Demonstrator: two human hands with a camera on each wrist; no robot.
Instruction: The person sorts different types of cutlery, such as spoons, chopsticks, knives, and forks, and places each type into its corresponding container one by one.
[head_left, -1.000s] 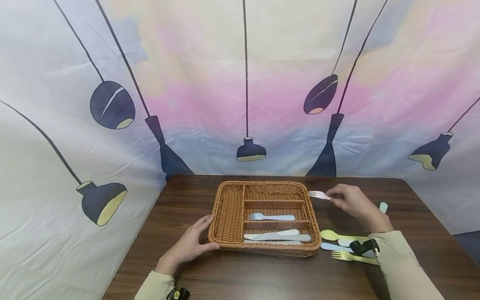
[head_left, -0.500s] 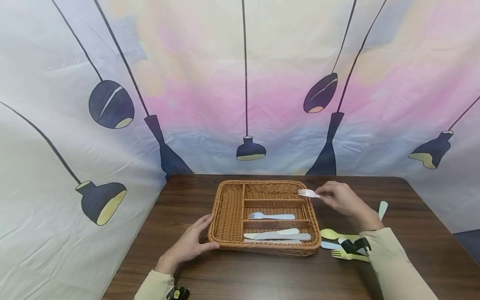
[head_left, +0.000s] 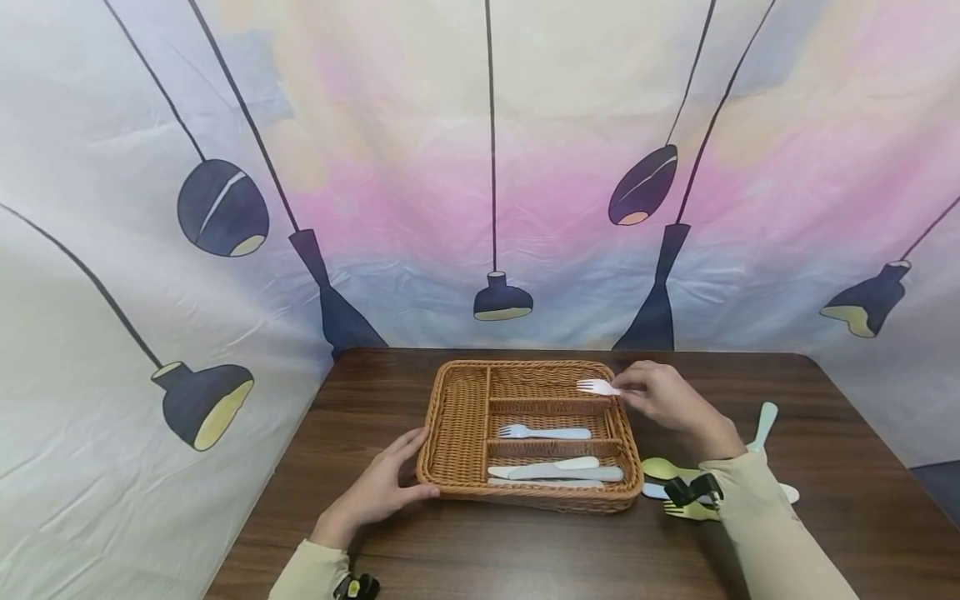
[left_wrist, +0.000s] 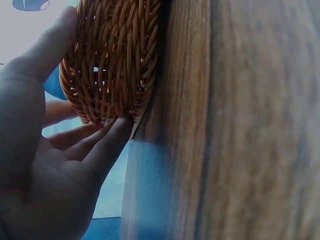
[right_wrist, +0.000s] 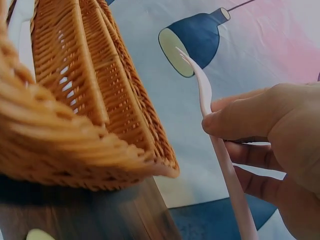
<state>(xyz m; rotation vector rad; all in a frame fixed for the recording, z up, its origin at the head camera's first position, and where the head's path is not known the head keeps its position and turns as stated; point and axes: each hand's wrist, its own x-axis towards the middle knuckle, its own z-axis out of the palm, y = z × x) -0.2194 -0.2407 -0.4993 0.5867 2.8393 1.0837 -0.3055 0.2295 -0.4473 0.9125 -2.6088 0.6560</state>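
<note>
A wicker cutlery basket [head_left: 459,429] with several compartments stands on the table. My left hand [head_left: 382,483] holds its front left corner, thumb on the front side and fingers along the left side. My right hand [head_left: 667,404] pinches a pale pink fork [head_left: 596,387] by its handle between thumb and fingers. The fork's tines point left, over the back compartment, and the fingertips are right at the basket's right rim. In the middle compartment lies a light blue fork [head_left: 551,434]. Several pale knives [head_left: 566,474] lie in the front one. The left compartment is bare.
Right of the basket, partly under the right sleeve, lie a yellow spoon [head_left: 658,468], a yellow fork [head_left: 688,510] and a light blue handle [head_left: 654,492]. A mint-green handle [head_left: 765,423] lies farther right. A printed cloth [head_left: 420,308] hangs behind the table [head_left: 525,554].
My right hand has moved left with the pink fork, from beside the basket to over its back right corner. The left hand and the basket have stayed put.
</note>
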